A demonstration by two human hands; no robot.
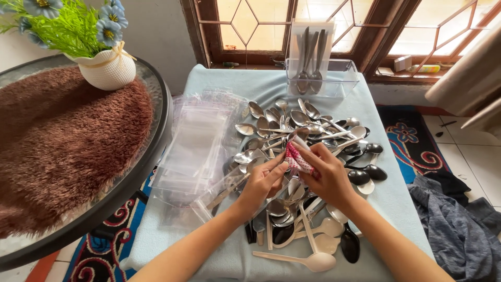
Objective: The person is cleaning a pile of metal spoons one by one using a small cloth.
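Note:
My right hand [327,175] grips a red-and-white patterned cloth [296,159] wrapped around a metal spoon [298,138] whose bowl sticks out at the top. My left hand [263,180] pinches the lower part of that same spoon, just beside the cloth. Both hands hover over a heap of metal spoons [292,125] spread on a light blue tablecloth [229,83]. Near my wrists lie white plastic spoons [313,258] and black spoons [368,172].
A stack of clear plastic bags [198,146] lies left of the heap. A clear container [339,78] with a bagged set of spoons [310,52] stands at the back. A round glass table [156,136] with a brown rug and flower pot [107,68] sits left. Dark cloth [459,224] lies on the floor right.

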